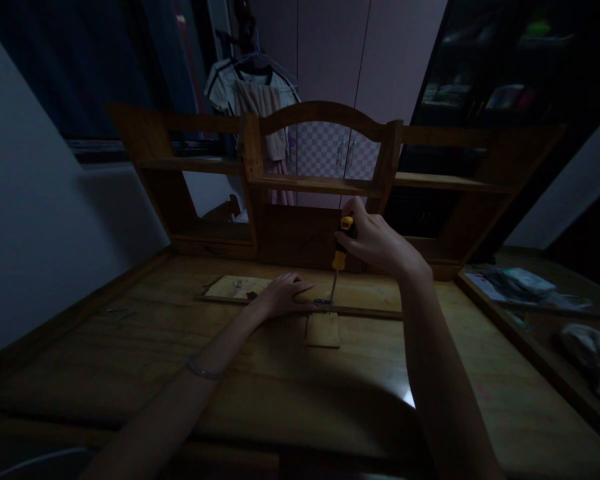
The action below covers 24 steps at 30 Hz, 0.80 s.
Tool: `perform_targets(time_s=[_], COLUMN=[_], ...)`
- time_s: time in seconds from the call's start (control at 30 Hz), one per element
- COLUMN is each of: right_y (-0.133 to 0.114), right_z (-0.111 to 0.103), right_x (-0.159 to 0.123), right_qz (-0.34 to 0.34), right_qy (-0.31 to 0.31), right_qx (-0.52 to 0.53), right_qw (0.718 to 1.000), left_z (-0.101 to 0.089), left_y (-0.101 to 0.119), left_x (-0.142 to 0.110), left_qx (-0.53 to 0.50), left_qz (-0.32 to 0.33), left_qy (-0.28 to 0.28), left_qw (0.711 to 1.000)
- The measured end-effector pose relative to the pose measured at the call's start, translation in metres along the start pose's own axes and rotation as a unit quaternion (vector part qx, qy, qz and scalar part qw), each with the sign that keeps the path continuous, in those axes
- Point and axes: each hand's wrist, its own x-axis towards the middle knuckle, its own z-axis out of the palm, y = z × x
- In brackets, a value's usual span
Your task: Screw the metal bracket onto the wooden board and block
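Observation:
My right hand (373, 240) is wrapped round the yellow-and-black handle of a screwdriver (339, 260). The screwdriver stands nearly upright, and its tip meets a small metal piece, which looks like a hinge (323, 303), at the front edge of a long wooden board (367, 288). Flat on that board lies my left hand (285, 295), thumb and fingers apart, just left of the metal piece. A small square wooden block (323, 330) sits right in front of the board, below the metal piece. Whether a screw is under the tip is too small to tell.
The wooden desktop (180, 373) carries a few thin metal bits (123, 312) at the left. Behind rises a wooden shelf unit (320, 183). To the right, past a raised edge, lie plastic packaging (525, 283) and crumpled cloth (587, 347). A wall (55, 233) borders the left side.

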Motion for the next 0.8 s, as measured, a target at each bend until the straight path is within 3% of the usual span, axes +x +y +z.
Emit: perform_targets(time_s=[0.8], right_y=[-0.006], right_z=[-0.008], right_x=[0.003], right_qz=[-0.021], right_qy=[0.025], right_qx=[-0.036], right_qw=[0.999], left_z=[-0.002], left_y=[0.001], left_x=[0.0], left_qx=[0.002], left_qz=[0.012], left_qy=[0.002], left_qw=[1.0])
